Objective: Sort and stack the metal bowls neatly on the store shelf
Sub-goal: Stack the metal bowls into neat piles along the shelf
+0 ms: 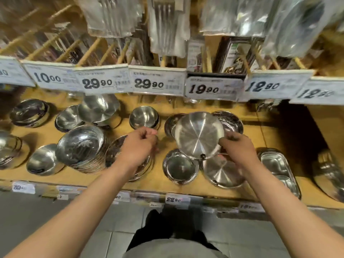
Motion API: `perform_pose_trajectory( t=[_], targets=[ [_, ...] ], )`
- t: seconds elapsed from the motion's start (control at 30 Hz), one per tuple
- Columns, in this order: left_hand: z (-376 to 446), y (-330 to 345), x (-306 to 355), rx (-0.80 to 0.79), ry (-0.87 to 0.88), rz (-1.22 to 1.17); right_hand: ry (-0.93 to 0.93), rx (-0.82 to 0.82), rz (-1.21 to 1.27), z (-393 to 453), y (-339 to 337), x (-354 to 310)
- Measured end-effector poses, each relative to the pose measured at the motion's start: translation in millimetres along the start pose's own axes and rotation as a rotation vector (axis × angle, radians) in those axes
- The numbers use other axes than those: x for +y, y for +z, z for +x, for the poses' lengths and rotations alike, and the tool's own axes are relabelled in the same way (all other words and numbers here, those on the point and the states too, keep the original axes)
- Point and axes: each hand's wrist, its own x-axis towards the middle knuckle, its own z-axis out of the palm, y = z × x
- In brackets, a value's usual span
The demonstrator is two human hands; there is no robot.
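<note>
My right hand (237, 148) grips the right rim of a shiny metal pan-like bowl (198, 135), tilted up with its round inside facing me, above the shelf. Under it lie a flat metal dish (223, 174) and a round bowl (179, 167). My left hand (138, 144) hovers with curled fingers and holds nothing, just in front of a small bowl (144, 117) and over a partly hidden dish (115, 148). A tall stack of bowls (81, 148) leans at the left.
The wooden shelf (167, 144) carries more bowls at the left (29, 112), a lidded pot (98, 108) and compartment trays (279, 170) at the right. Price tags (158, 83) hang along the upper shelf edge, with packaged cutlery above.
</note>
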Motion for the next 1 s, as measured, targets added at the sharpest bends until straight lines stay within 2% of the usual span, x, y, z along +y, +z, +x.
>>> perform_pose_trajectory(
  t=[0.27, 0.43, 0.57, 0.7, 1.0],
  targets=[
    [-35, 100, -9, -0.130, -0.044, 0.042, 0.085, -0.009, 0.113, -20, -95, 44],
    [-29, 137, -9, -0.207, -0.044, 0.134, 0.103, -0.062, 0.091, -19, -100, 48],
    [-16, 143, -18, -0.141, 0.027, 0.330, 0.114, -0.069, 0.084, -16, -88, 43],
    [1, 142, -23, -0.083, 0.095, 0.422, 0.084, -0.059, -0.080, -13, -76, 44],
    [15, 156, -26, -0.125, 0.246, 0.649, -0.013, -0.026, -0.382, -33, -69, 72]
  ],
)
